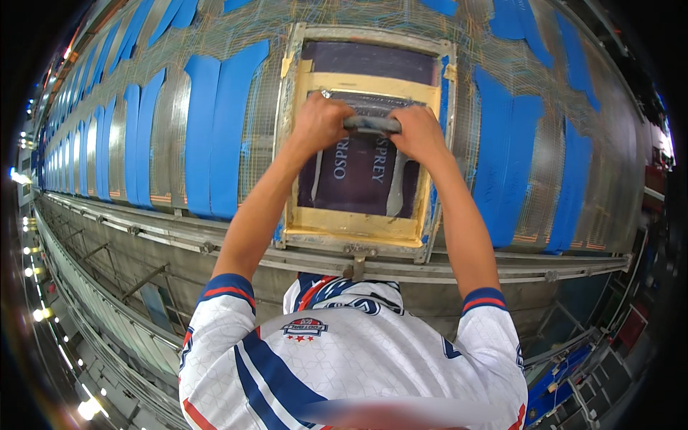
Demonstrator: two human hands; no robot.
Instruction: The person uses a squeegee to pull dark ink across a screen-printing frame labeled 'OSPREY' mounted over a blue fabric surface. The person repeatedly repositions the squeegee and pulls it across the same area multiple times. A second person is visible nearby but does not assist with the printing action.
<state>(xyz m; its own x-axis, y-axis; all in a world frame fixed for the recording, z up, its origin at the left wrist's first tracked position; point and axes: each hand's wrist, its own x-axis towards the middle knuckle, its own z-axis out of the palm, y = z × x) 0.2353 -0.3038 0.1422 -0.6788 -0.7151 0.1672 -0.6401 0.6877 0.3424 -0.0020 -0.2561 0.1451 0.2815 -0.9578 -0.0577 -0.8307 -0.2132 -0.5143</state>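
Note:
A printing screen (322, 241) in a worn metal frame lies flat on the long table in front of me. Pale yellow tape (337, 221) borders its dark mesh, which carries light lettering. My left hand (320, 123) and my right hand (419, 134) are both closed round the two ends of a grey squeegee (373, 125), toward the far part of the mesh. Its blade is partly hidden by my hands. Pale ink (396, 188) streaks the mesh on the right, with a thinner streak on the left.
Blue cut fabric pieces (233, 129) lie in rows on the table to the left, and more blue pieces (502, 158) lie to the right. A metal rail (172, 221) runs along the near table edge, between me and the table.

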